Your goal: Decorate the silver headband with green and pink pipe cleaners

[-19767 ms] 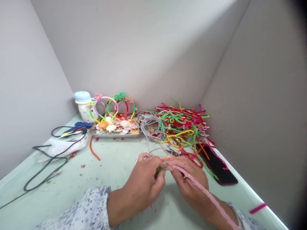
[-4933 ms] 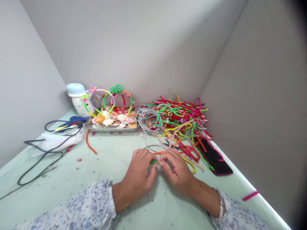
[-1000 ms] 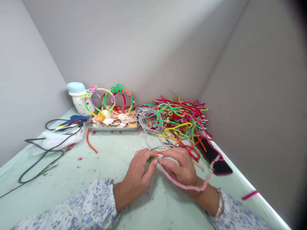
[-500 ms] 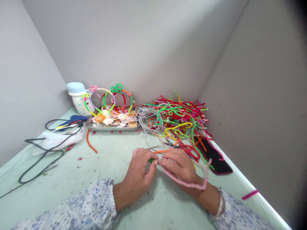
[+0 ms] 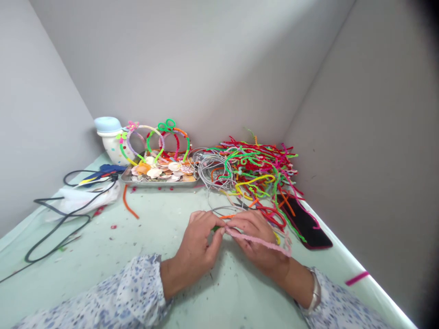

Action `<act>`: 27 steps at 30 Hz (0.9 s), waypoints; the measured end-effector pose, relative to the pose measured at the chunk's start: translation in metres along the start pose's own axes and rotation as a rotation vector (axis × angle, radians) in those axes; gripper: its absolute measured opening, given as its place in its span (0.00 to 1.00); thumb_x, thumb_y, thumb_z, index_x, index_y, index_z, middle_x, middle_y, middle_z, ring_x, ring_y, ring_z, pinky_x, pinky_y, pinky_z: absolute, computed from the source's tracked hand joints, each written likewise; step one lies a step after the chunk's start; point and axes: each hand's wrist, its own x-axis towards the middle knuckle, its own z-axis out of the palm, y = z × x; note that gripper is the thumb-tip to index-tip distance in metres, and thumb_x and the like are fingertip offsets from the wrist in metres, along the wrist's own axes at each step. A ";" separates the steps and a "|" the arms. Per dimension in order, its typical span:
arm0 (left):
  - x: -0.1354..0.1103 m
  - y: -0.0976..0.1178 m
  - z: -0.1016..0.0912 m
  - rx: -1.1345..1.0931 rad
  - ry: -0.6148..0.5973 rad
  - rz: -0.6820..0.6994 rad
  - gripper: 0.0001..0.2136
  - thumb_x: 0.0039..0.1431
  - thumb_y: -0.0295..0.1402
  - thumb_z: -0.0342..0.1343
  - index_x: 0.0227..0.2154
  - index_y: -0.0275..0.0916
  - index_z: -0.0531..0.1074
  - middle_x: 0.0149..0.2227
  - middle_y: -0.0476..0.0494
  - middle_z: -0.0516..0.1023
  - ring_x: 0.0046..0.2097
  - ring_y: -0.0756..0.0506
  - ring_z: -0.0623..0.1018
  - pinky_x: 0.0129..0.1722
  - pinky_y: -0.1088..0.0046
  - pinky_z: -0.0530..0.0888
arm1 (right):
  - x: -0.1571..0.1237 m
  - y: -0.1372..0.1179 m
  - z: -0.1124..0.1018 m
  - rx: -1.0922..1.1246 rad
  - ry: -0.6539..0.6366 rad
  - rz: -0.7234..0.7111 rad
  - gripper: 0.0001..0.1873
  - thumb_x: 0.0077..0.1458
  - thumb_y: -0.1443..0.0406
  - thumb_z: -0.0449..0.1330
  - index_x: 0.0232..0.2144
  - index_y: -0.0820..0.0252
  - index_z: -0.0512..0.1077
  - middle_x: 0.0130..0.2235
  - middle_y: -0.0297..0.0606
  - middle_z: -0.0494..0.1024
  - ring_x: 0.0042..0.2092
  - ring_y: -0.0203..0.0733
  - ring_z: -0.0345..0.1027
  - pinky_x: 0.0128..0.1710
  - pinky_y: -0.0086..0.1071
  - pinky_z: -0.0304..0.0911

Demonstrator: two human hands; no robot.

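My left hand is closed, thumb and forefinger pinching a small green fuzzy piece, apparently pipe cleaner; most of it is hidden by the fingers. A pale pink pipe cleaner starts at these fingertips and trails right across the back of my right hand, its far end bent near the wrist. My right fingertips press together at the pink strand's near end, touching the left fingertips. Both hands are just above the table, in front of a loose grey wire and an orange pipe cleaner.
Behind my hands lie a grey wire coil and a heap of coloured pipe cleaners. A metal tray of shells holds decorated hoops, beside a white jar. A black cable lies left, a dark flat object right.
The pink pipe cleaner's free end has swung up and left, lying closer over my right hand. My right fingers have shifted slightly at the joint; my left hand has hardly moved.
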 end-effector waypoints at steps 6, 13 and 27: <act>0.001 0.000 0.000 0.015 -0.015 0.017 0.06 0.62 0.26 0.48 0.36 0.39 0.69 0.33 0.46 0.73 0.38 0.44 0.70 0.43 0.63 0.63 | -0.001 0.000 0.001 0.032 -0.003 0.062 0.06 0.61 0.66 0.56 0.38 0.55 0.72 0.35 0.36 0.78 0.39 0.43 0.71 0.39 0.39 0.64; -0.001 -0.002 0.001 0.036 -0.020 0.006 0.05 0.61 0.27 0.48 0.37 0.39 0.68 0.35 0.45 0.72 0.39 0.43 0.70 0.44 0.62 0.63 | -0.005 0.000 0.006 0.099 -0.030 0.172 0.03 0.58 0.68 0.58 0.35 0.56 0.72 0.34 0.37 0.77 0.39 0.44 0.70 0.41 0.38 0.63; -0.001 -0.005 0.003 0.086 -0.051 0.036 0.05 0.59 0.24 0.48 0.34 0.39 0.67 0.33 0.46 0.72 0.38 0.44 0.69 0.43 0.61 0.62 | 0.002 -0.002 0.002 0.297 -0.132 0.348 0.03 0.56 0.69 0.59 0.30 0.58 0.69 0.33 0.35 0.73 0.38 0.42 0.67 0.42 0.37 0.60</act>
